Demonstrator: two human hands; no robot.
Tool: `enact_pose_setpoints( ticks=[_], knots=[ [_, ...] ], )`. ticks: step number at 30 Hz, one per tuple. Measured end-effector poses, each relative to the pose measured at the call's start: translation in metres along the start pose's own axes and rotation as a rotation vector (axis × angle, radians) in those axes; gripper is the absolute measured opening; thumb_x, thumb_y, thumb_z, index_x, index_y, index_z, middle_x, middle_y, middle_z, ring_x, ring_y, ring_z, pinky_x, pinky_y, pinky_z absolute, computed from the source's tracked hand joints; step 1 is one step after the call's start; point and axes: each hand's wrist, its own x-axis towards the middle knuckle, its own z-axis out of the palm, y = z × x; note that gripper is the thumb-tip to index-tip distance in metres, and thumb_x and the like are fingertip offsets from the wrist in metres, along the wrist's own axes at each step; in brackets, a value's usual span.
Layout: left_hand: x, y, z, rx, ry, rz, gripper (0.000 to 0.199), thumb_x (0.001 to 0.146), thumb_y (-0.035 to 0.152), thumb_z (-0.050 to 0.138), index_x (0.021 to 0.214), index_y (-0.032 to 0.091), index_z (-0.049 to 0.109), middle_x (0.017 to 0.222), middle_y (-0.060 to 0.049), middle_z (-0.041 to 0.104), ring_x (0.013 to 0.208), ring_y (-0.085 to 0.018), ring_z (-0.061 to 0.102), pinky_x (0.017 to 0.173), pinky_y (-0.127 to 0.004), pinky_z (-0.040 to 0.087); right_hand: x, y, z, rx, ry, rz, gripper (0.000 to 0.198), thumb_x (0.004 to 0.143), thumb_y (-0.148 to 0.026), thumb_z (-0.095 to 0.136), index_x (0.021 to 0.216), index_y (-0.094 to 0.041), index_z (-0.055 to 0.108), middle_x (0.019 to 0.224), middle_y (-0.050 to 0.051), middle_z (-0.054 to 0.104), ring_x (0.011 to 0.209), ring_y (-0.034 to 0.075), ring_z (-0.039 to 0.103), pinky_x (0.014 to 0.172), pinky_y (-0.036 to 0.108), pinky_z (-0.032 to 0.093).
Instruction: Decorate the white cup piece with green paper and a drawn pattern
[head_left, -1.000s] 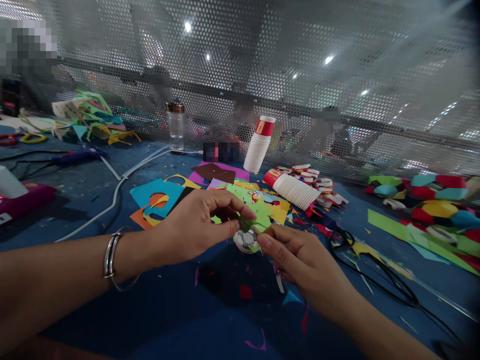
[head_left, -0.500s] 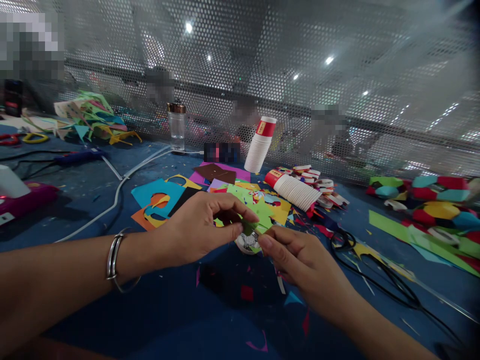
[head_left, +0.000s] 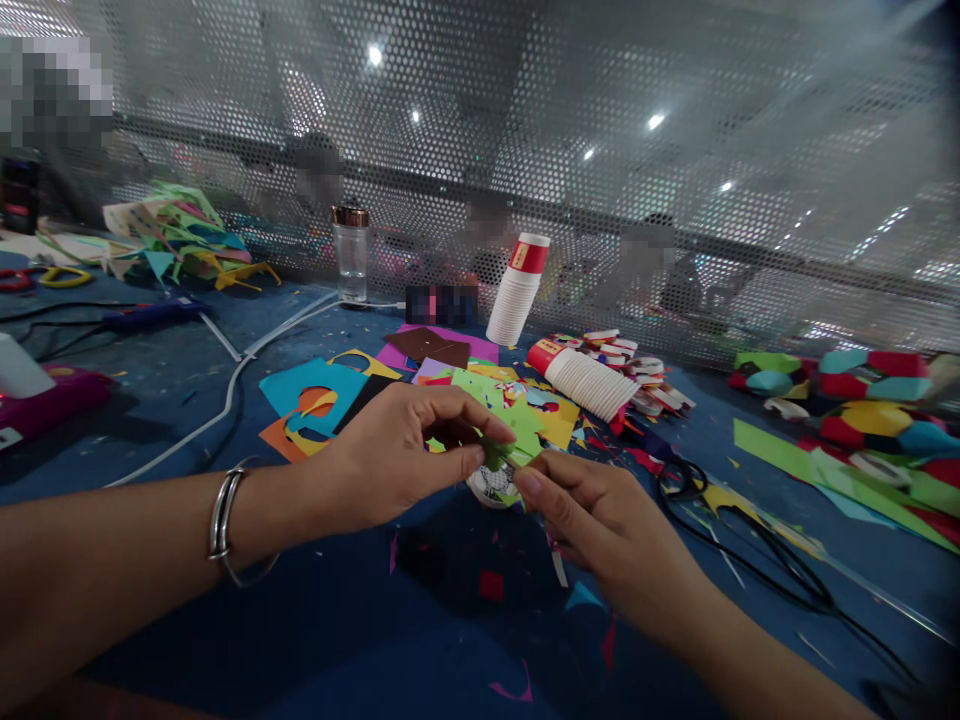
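My left hand (head_left: 420, 450), with silver bangles at the wrist, has its thumb and index finger curled round one side of a small green paper piece (head_left: 498, 453). Opposite it, my right hand (head_left: 592, 515) pinches the other edge of that piece between thumb and fingers. Just under the fingertips is a white round item with black line drawing (head_left: 491, 488), partly covered by my hands. Behind them lies a light green sheet (head_left: 487, 392) among cut coloured papers, including a blue sheet with holes (head_left: 341, 390).
A stack of paper cups (head_left: 514, 300) stands tilted; another stack (head_left: 585, 380) lies on its side by cut cup rings (head_left: 645, 375). A glass bottle (head_left: 351, 255) stands behind. A black cable (head_left: 780, 575) runs right, a white cable (head_left: 232, 390) left. Paper scraps (head_left: 491, 585) dot the blue table.
Both hands keep nearly the same pose on the green paper piece. The whole view has shifted very slightly.
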Motion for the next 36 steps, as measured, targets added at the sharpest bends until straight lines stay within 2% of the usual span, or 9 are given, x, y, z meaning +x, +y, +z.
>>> enact_pose_setpoints(
  ticks=[9, 16, 28, 36],
  knots=[
    [0.002, 0.001, 0.000, -0.005, -0.003, -0.002, 0.020, 0.083, 0.020, 0.065, 0.101, 0.022, 0.073, 0.096, 0.000, 0.073, 0.086, -0.013, 0.068, 0.077, -0.025, 0.055, 0.000, -0.002, 0.000, -0.052, 0.028, -0.029, 0.047, 0.099, -0.058, 0.046, 0.069, -0.022, 0.043, 0.063, -0.006, 0.033, 0.051, 0.009, 0.031, 0.043, 0.023, 0.026],
    [0.003, 0.000, 0.001, 0.006, 0.005, -0.004, 0.021, 0.082, 0.021, 0.066, 0.102, 0.020, 0.074, 0.095, -0.002, 0.074, 0.084, -0.014, 0.068, 0.075, -0.026, 0.055, 0.000, -0.005, 0.000, -0.101, 0.055, -0.080, 0.046, 0.100, -0.055, 0.047, 0.069, -0.021, 0.047, 0.062, -0.005, 0.038, 0.053, 0.011, 0.036, 0.048, 0.025, 0.031],
    [0.001, 0.002, 0.003, 0.023, -0.012, -0.015, 0.021, 0.082, 0.018, 0.065, 0.100, 0.018, 0.074, 0.091, -0.002, 0.074, 0.080, -0.013, 0.067, 0.072, -0.024, 0.053, 0.003, 0.005, 0.003, 0.012, -0.011, -0.019, 0.044, 0.099, -0.057, 0.049, 0.073, -0.022, 0.047, 0.063, -0.006, 0.029, 0.051, 0.009, 0.025, 0.042, 0.024, 0.021],
    [0.001, 0.001, 0.002, 0.011, -0.027, -0.036, 0.022, 0.082, 0.018, 0.065, 0.102, 0.019, 0.074, 0.092, -0.002, 0.074, 0.081, -0.013, 0.066, 0.073, -0.026, 0.052, 0.002, 0.001, 0.003, -0.058, 0.005, -0.064, 0.044, 0.100, -0.055, 0.048, 0.072, -0.021, 0.049, 0.067, -0.005, 0.035, 0.057, 0.011, 0.032, 0.049, 0.025, 0.027]
  ],
)
